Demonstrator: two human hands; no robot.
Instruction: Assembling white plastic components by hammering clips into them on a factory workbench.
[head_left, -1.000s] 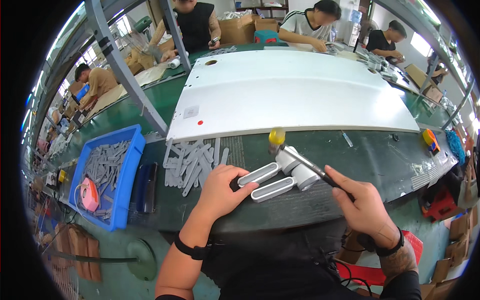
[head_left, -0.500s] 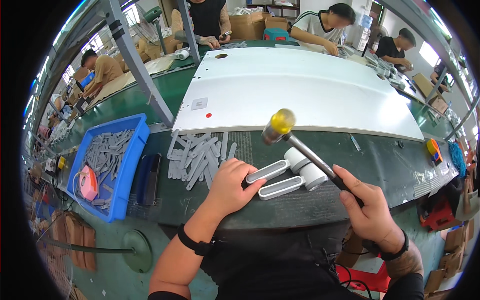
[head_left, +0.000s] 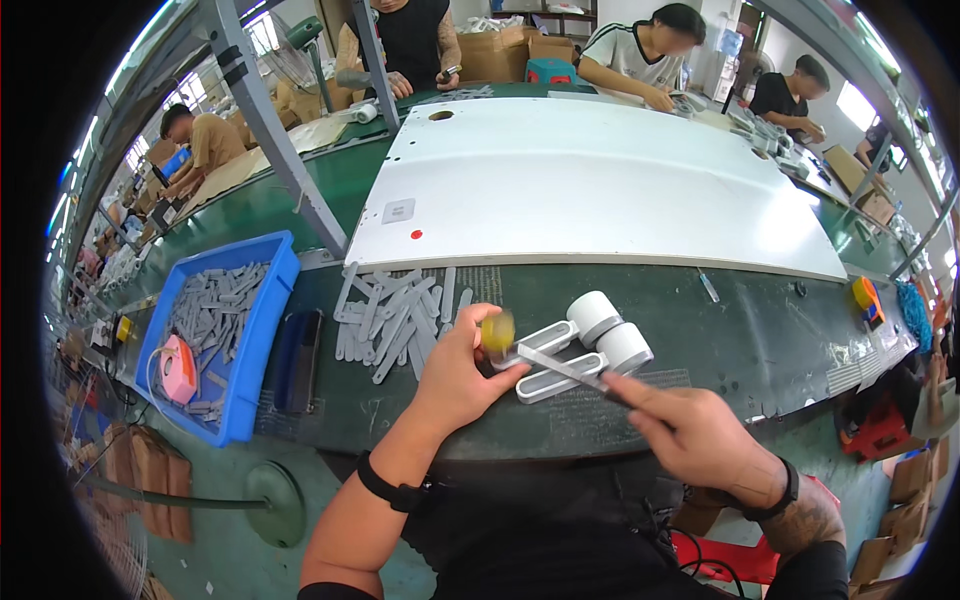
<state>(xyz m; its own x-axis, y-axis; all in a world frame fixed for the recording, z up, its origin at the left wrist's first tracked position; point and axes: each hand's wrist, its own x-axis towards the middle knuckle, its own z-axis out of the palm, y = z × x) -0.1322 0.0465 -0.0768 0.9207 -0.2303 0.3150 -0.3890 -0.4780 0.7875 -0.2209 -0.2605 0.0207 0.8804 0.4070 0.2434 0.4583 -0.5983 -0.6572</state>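
Observation:
Two white plastic arm-shaped parts lie side by side on the dark green bench, each with a grey inset strip and a round cylindrical end: the far part (head_left: 590, 312) and the near part (head_left: 560, 381). My left hand (head_left: 452, 372) grips the far part's narrow end between thumb and fingers, the thumb lying by the near part's tip. My right hand (head_left: 695, 430) is closed around the handle of a hammer (head_left: 562, 369). Its yellow-faced head, blurred, is down at the far part's narrow end beside my left fingers; whether it touches is hard to see.
Loose grey strips (head_left: 395, 320) are heaped left of my hand. A blue bin (head_left: 240, 400) holds more strips and a pink device (head_left: 177, 370). Beyond lies a large white panel (head_left: 600, 190); a small screwdriver (head_left: 708, 286) is near its edge. Co-workers sit across the bench.
The hammer has swung down and left, from above the parts to the far part's narrow end. My right hand has moved lower and left with it; my left hand stays in place.

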